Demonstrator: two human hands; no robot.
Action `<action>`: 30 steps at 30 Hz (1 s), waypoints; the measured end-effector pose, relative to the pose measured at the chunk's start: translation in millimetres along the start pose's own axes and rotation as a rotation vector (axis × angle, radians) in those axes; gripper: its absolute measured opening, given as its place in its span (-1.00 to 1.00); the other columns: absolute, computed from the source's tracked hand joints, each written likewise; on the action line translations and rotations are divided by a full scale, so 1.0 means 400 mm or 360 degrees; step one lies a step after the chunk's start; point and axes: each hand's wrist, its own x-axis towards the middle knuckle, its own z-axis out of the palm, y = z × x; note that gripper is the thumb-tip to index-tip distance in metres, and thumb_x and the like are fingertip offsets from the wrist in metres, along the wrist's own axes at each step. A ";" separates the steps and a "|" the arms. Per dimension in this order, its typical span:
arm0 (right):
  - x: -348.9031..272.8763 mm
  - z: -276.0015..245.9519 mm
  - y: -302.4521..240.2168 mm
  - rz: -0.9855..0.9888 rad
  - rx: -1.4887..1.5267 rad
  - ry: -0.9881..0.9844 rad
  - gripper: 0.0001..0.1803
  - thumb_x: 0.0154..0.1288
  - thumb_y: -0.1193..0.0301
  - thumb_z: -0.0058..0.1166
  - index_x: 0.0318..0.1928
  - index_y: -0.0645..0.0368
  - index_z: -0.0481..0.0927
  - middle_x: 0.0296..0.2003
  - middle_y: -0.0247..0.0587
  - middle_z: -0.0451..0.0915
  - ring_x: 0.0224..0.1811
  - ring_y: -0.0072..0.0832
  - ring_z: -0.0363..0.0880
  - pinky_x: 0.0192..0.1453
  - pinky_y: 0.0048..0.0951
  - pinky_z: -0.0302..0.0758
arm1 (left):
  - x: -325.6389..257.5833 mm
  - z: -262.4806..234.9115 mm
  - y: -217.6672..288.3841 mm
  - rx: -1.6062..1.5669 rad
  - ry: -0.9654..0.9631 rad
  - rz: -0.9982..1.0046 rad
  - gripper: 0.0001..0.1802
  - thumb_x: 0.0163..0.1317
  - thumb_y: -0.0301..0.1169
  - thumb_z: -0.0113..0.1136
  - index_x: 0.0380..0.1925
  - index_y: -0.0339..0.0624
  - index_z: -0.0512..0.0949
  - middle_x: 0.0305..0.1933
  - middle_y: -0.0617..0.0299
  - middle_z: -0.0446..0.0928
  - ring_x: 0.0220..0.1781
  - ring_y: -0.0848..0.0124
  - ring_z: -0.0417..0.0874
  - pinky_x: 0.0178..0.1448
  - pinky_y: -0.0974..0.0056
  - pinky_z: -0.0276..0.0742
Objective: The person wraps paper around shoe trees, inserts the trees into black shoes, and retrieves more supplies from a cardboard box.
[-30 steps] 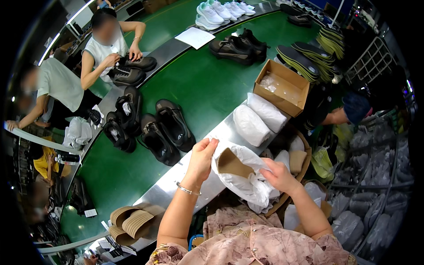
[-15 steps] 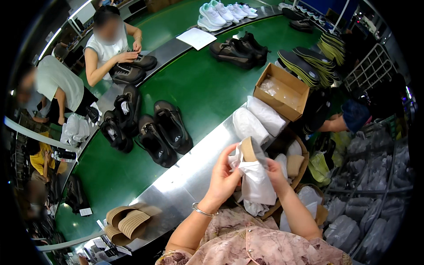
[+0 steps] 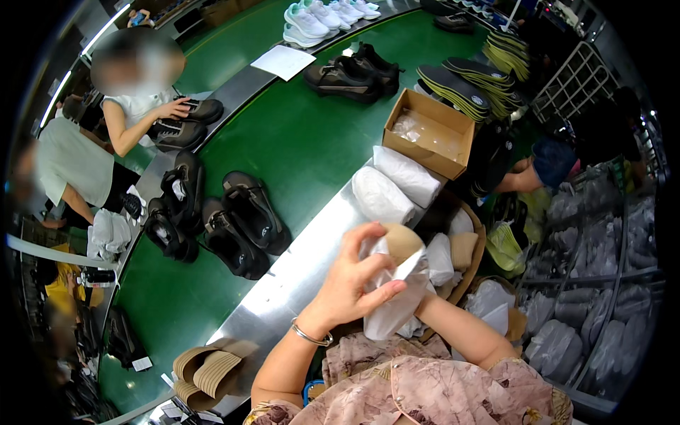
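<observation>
Head view: left hand [image 3: 352,283] grips white tissue paper [image 3: 397,301] wrapped around a tan insert [image 3: 402,242], fingers [image 3: 379,292] clamped on the paper. Right hand is hidden behind the bundle; finger state cannot be told. Bundle is held above the steel counter [image 3: 283,290] edge.

Open brown cardboard box [image 3: 429,132] on far right edge of green belt, flaps up, clear plastic inside. Two white wrapped bundles [image 3: 394,185] just beside it on steel surface [image 3: 283,290], lying side by side. White paper sheet [image 3: 283,61] flat on steel strip at far end. Small white tag [image 3: 142,363] at lower left, possibly label, too small to confirm.
</observation>
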 end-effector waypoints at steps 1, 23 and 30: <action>-0.008 0.010 0.013 0.0130 0.0440 0.0059 -0.35 0.30 0.27 -0.02 0.30 0.13 0.03 0.20 -0.25 0.19 0.27 -0.44 0.16 0.32 -0.42 0.19 | -0.005 -0.006 -0.015 0.0044 -0.0011 0.0048 -0.61 -0.12 -0.18 0.43 -0.38 -0.16 0.52 0.24 -0.08 0.13 0.28 -0.01 0.20 0.27 0.03 0.21; -0.111 -0.004 -0.206 -0.0596 -0.1691 -0.0162 -0.84 -0.07 0.60 0.14 -0.41 0.25 0.47 -0.22 -0.17 0.43 -0.08 -0.25 0.40 -0.02 -0.34 0.40 | -0.213 0.097 -0.024 -0.1314 0.0271 -0.0782 -0.60 -0.07 -0.64 0.33 -0.18 -0.15 0.49 0.29 0.10 0.08 0.24 0.30 0.27 0.21 0.23 0.31; -0.150 0.012 -0.242 -0.0658 -0.1826 -0.0334 -0.82 -0.09 0.57 0.13 -0.39 0.24 0.48 -0.37 -0.24 0.46 -0.29 -0.31 0.40 -0.24 -0.36 0.33 | -0.224 0.090 -0.037 -0.1204 0.0186 -0.0528 -0.69 -0.09 -0.66 0.31 -0.30 -0.15 0.53 0.28 0.08 0.10 0.28 0.23 0.22 0.28 0.16 0.20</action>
